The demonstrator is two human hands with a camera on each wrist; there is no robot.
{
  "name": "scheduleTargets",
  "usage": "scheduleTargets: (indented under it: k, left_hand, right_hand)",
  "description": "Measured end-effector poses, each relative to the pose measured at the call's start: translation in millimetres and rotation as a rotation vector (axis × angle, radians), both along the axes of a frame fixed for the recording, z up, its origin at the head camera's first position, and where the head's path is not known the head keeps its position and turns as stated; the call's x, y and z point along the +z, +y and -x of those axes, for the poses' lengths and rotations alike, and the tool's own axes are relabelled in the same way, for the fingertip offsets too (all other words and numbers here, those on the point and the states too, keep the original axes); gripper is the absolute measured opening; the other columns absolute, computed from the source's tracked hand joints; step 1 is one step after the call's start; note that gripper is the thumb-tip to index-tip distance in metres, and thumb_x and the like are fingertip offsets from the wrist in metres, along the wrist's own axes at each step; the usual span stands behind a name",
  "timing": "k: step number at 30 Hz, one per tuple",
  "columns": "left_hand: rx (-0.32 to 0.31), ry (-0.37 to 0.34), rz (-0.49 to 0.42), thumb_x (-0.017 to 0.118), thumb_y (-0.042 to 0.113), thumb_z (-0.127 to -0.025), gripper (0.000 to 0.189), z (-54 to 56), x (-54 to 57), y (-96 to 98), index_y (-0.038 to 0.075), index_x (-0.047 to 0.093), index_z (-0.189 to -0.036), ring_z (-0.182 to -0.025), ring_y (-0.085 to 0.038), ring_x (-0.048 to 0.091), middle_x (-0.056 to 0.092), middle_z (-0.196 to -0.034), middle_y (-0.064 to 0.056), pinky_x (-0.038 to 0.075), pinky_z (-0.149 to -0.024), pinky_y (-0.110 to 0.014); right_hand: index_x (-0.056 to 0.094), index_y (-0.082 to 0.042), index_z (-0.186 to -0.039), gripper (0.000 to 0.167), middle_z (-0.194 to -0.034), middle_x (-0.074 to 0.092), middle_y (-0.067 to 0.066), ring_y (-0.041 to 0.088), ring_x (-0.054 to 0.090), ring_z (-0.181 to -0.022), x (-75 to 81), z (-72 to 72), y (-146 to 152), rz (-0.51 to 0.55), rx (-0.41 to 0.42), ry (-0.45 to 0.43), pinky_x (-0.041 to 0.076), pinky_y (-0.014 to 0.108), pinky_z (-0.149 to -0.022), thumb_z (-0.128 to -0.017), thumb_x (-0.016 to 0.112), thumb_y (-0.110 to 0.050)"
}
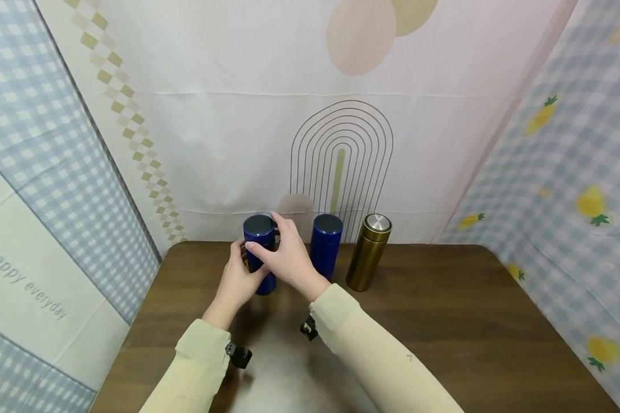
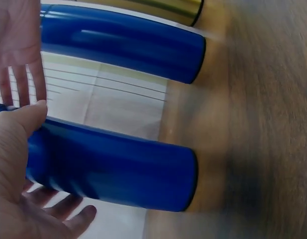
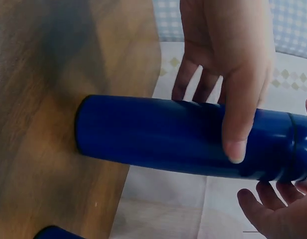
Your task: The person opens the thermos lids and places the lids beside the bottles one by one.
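An upright dark blue thermos flask stands at the back left of the table, with both hands on it. My left hand holds its body, thumb across the near side and fingers round the left; the left wrist view shows this thumb on the blue flask. Higher up, my right hand grips around the lid, its thumb in front and fingers at the far right side. In the right wrist view, the right hand's fingers lie along the top end of the flask.
A second blue flask stands just right of my right hand, partly hidden by it. Beyond it is a gold flask with a silver top. Behind the wooden table hangs a patterned white cloth; checked cloths hang at both sides.
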State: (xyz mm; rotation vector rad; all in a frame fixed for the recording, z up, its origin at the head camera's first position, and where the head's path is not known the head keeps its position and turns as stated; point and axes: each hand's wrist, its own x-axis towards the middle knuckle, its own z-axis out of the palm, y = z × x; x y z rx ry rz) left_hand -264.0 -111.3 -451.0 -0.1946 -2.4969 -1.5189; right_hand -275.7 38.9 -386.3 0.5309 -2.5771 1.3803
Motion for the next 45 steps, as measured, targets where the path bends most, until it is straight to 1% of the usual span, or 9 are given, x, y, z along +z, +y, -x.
scheduleTargets:
  k: [7, 13, 16, 25, 31, 35, 38, 41, 45]
  left_hand:
    - [0.053, 0.040, 0.025, 0.077, 0.038, -0.081, 0.072, -5.5, -5.3, 5.7, 0.013, 0.035, -0.133, -0.117, -0.034, 0.054, 0.054, -0.127, -0.019, 0.046, -0.093, -0.050]
    - [0.033, 0.029, -0.006, 0.079, 0.036, -0.080, 0.067, -12.3, -3.0, 8.7, 0.012, 0.038, -0.127, -0.115, -0.034, 0.056, 0.054, -0.125, -0.018, 0.048, -0.093, -0.049]
    - [0.020, 0.037, -0.007, 0.079, 0.035, -0.080, 0.066, -16.6, -3.7, 10.8, 0.012, 0.038, -0.126, -0.115, -0.034, 0.056, 0.053, -0.126, -0.016, 0.047, -0.093, -0.048]
    - [0.026, 0.152, 0.148, 0.082, 0.030, -0.075, 0.064, -37.4, -4.8, 17.9, 0.010, 0.043, -0.122, -0.110, -0.032, 0.059, 0.056, -0.120, -0.014, 0.048, -0.091, -0.049]
    - [-0.034, 0.229, 0.270, 0.082, 0.034, -0.073, 0.071, -48.8, -6.1, 19.4, 0.008, 0.047, -0.130, -0.112, -0.026, 0.052, 0.053, -0.122, -0.009, 0.043, -0.096, -0.047]
    - [-0.103, 0.246, 0.240, 0.081, 0.043, -0.074, 0.074, -53.5, -8.8, 17.3, 0.015, 0.048, -0.135, -0.110, -0.020, 0.054, 0.056, -0.124, -0.002, 0.046, -0.092, -0.044]
    - [-0.140, 0.277, 0.229, 0.082, 0.043, -0.073, 0.075, -57.8, -4.1, 16.9, 0.017, 0.048, -0.135, -0.104, -0.018, 0.058, 0.058, -0.123, 0.001, 0.049, -0.088, -0.043]
    - [-0.143, 0.330, 0.271, 0.084, 0.039, -0.071, 0.075, -61.6, 4.4, 16.2, 0.016, 0.050, -0.133, -0.101, -0.020, 0.059, 0.058, -0.121, -0.001, 0.050, -0.086, -0.045]
    - [-0.096, 0.375, 0.378, 0.085, 0.038, -0.069, 0.075, -65.7, 15.5, 14.5, 0.017, 0.051, -0.133, -0.098, -0.024, 0.059, 0.058, -0.115, -0.004, 0.049, -0.084, -0.047]
  right_hand:
    - [0.042, -0.016, -0.143, 0.076, -0.131, 0.047, 0.002, 0.011, 0.054, -0.106, -6.5, -4.7, 1.5, -0.037, -0.039, 0.102, 0.049, 0.029, -0.087, -0.083, 0.069, -0.054]
    - [0.045, -0.012, -0.138, 0.071, -0.124, 0.049, 0.003, 0.013, 0.055, -0.105, -8.0, -12.5, 8.2, 0.001, -0.003, 0.152, 0.051, 0.034, -0.088, -0.083, 0.073, -0.046]
    - [0.045, -0.013, -0.137, 0.070, -0.122, 0.049, 0.001, 0.010, 0.055, -0.104, -10.1, -17.1, 12.2, 0.002, -0.001, 0.157, 0.051, 0.030, -0.088, -0.082, 0.073, -0.047]
    - [0.050, -0.010, -0.128, 0.066, -0.116, 0.053, 0.004, 0.014, 0.056, -0.101, -15.3, -42.2, 35.6, 0.004, 0.055, 0.247, 0.052, 0.026, -0.083, -0.078, 0.080, -0.039]
    - [0.051, -0.009, -0.125, 0.063, -0.118, 0.056, 0.005, 0.019, 0.057, -0.105, -11.3, -55.1, 54.4, 0.076, 0.106, 0.164, 0.053, 0.027, -0.080, -0.076, 0.082, -0.033]
    - [0.052, -0.017, -0.126, 0.061, -0.117, 0.057, -0.001, 0.015, 0.058, -0.103, -6.2, -61.6, 64.6, 0.141, 0.145, 0.073, 0.054, 0.036, -0.079, -0.076, 0.083, -0.032]
    - [0.051, -0.020, -0.127, 0.060, -0.117, 0.058, -0.001, 0.013, 0.059, -0.101, -1.4, -68.0, 72.0, 0.179, 0.163, 0.027, 0.054, 0.040, -0.079, -0.076, 0.083, -0.027]
    - [0.050, -0.014, -0.130, 0.059, -0.119, 0.058, 0.004, 0.016, 0.061, -0.100, 8.4, -76.0, 78.6, 0.185, 0.181, -0.004, 0.054, 0.042, -0.081, -0.080, 0.081, -0.019]
    - [0.047, -0.006, -0.132, 0.057, -0.120, 0.058, 0.013, 0.025, 0.064, -0.096, 19.8, -83.3, 85.5, 0.169, 0.214, -0.042, 0.054, 0.043, -0.082, -0.084, 0.076, -0.014]
